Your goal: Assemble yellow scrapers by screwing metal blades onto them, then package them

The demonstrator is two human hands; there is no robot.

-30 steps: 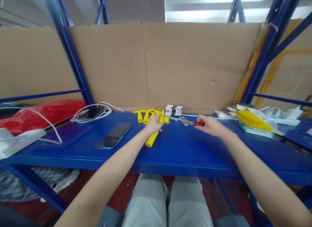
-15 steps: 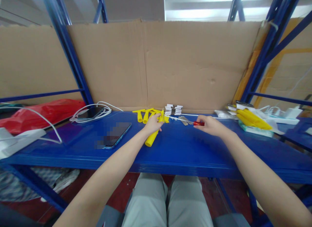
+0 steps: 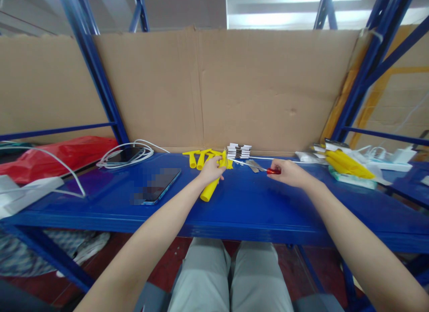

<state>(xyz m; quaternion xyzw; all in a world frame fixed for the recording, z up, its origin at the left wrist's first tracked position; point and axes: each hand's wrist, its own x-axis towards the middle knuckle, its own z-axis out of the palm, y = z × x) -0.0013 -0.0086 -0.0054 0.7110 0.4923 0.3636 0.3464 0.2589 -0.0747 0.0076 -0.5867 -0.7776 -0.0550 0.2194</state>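
Observation:
My left hand (image 3: 213, 169) is closed around a yellow T-shaped scraper (image 3: 210, 191), its thick round handle slanting down toward the table's front. A screwdriver (image 3: 274, 171) with a red handle is gripped in my right hand (image 3: 287, 172). Its thin shaft points left, and the tip is at the scraper's head; whether it touches is too small to tell. Behind my left hand lie several more yellow scrapers (image 3: 192, 160). Flat metal pieces (image 3: 254, 166) rest just beyond the screwdriver shaft. A stack of small white packs (image 3: 238, 151) with dark bands stands at the back.
On the blue table (image 3: 254, 209), a phone (image 3: 162, 185) lies left of my arm. Farther left are a coiled white cable (image 3: 142, 158) and a red bag (image 3: 67, 156). Yellow packaging (image 3: 348, 163) lies at the right. Cardboard (image 3: 248, 88) walls off the back.
Almost nothing differs. Both hands keep their hold on the scraper and the screwdriver, with only a tiny shift to the right in the picture.

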